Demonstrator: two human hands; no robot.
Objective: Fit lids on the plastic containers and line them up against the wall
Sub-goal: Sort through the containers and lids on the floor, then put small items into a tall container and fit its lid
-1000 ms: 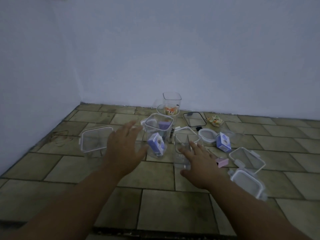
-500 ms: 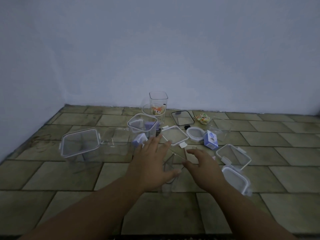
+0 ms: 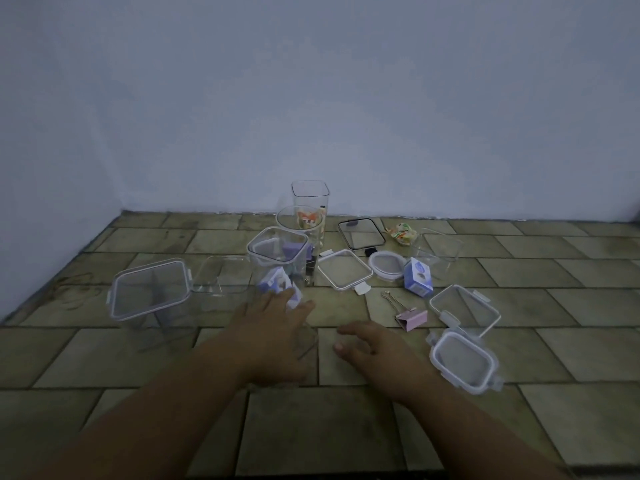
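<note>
Floor scene, tiled floor (image 3: 346, 427), pale wall (image 3: 311, 98) at the far side. Containers and lids lie scattered mid-floor; none lined up at the wall yet, by the look of it.

Left hand (image 3: 273, 341): fingers spread, palm lying over a clear container (image 3: 308, 341) just near of the tall square container (image 3: 277, 258). That clear body is barely readable under the hand. Grip apart, resting on it, not closed.

Right hand (image 3: 372, 348): fingers loosely curled, hovering low over bare tile, holding nothing.

Lids within reach: square white-rimmed lid (image 3: 344, 270) far of the hands, round lid (image 3: 387, 266) beside it, black-rimmed lid (image 3: 361, 232) farther. Near right, a clip-lock lid (image 3: 462, 362) and an open frame-like one (image 3: 465, 308). Far left, a lidded container (image 3: 150, 289) (tilted, seemingly closed already).

Clutter: pink binder clip (image 3: 408, 318), small blue carton (image 3: 419, 277).

Judgement on the step: steady the clear container with the left, fetch the square white-rimmed lid with the right, match corners before pressing. Clear plastic slides on tile, so press straight down.
</note>
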